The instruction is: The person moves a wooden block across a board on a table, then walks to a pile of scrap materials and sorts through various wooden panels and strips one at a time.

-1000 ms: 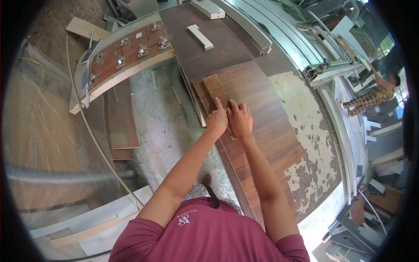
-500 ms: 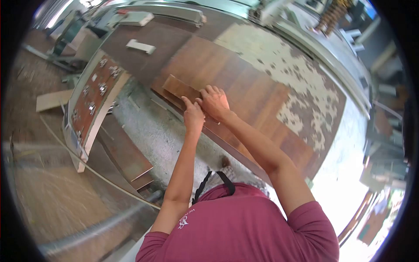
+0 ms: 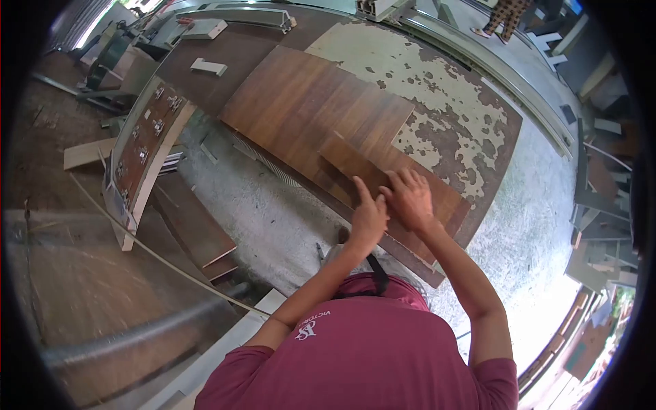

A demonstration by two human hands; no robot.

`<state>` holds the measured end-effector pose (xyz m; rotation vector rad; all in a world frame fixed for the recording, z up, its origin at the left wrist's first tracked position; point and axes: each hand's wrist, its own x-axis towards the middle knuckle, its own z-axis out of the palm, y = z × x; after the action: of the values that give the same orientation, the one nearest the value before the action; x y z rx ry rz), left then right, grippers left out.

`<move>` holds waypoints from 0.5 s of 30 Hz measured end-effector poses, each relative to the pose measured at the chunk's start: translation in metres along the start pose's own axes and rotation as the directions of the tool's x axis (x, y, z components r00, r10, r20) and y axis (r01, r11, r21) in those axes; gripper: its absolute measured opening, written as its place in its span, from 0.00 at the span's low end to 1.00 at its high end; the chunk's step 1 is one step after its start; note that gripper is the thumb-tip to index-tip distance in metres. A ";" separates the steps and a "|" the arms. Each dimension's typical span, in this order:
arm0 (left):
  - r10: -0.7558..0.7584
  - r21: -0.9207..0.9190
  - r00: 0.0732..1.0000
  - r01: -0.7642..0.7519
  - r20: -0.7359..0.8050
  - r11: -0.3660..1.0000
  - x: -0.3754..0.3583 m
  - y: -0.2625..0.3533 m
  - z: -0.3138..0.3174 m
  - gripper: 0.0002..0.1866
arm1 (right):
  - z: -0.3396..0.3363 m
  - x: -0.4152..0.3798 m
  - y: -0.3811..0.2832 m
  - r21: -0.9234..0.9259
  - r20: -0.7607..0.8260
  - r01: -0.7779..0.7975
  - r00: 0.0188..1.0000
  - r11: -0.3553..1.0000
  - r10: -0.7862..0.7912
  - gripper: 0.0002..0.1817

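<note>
A small brown wooden board (image 3: 351, 161) lies slanted on a larger brown wood-grain panel (image 3: 287, 102). My left hand (image 3: 370, 213) is at the small board's near edge, its index finger stretched along the wood and the other fingers curled in. Close beside it on the right, my right hand (image 3: 408, 197) rests over the board's right part, fingers bent over it. Both hands hold the small board, whose right end is partly covered by them. The large panel lies on a worktable with a peeling pale surface (image 3: 437, 89).
A white bracket-like piece (image 3: 208, 67) lies on the far left of the table. At the left stands a tilted board with metal fittings (image 3: 145, 147). Brown boards (image 3: 195, 225) lie low at the left. Another person's legs (image 3: 506, 17) show at the top right.
Both hands and the small board have moved right along the large panel, toward its right end. The camera view has shifted slightly.
</note>
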<state>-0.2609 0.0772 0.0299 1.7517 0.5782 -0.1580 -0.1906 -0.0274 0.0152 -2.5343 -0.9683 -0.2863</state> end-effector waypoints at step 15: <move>0.084 0.031 0.995 -0.086 0.058 0.996 -0.036 -0.013 0.069 0.38 | -0.021 -0.057 0.037 0.003 -0.047 -0.033 0.998 0.999 0.033 0.17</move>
<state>-0.2846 0.0034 0.0142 1.7950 0.4611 -0.1585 -0.2089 -0.0955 0.0041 -2.5275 -0.9073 -0.3331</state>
